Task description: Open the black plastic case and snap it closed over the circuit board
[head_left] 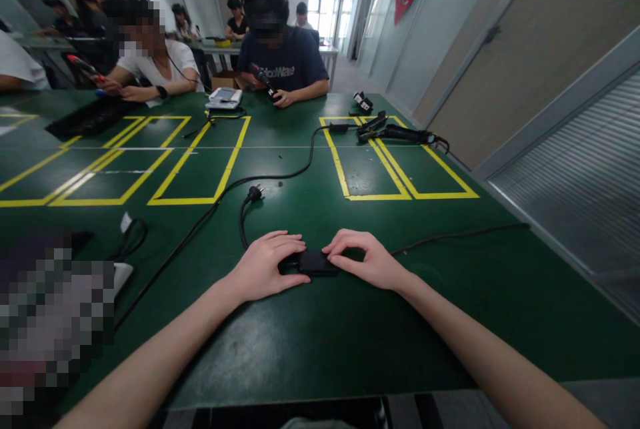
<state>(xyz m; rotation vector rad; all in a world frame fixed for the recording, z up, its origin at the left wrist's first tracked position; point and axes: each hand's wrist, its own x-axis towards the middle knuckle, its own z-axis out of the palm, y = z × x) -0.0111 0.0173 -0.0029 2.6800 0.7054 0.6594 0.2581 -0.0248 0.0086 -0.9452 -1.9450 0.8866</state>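
A black power adapter (317,264) lies on the green table in front of me. My left hand (267,265) grips its left end, thumb along the near edge and fingers along the far edge. At the right end, my right hand (367,259) pinches the adapter between thumb and fingertips. A short thick cord with a black plug (255,193) curves out from behind my left hand, the prongs pointing right. From behind my right hand a thin black cable (460,234) runs off to the right.
A long black cable (240,182) crosses the table to another adapter (339,127). Bundled black cables (400,133) lie at the far right among yellow tape outlines (445,195). A white device (225,98) sits near two people across the table. Blurred items (60,309) occupy the left.
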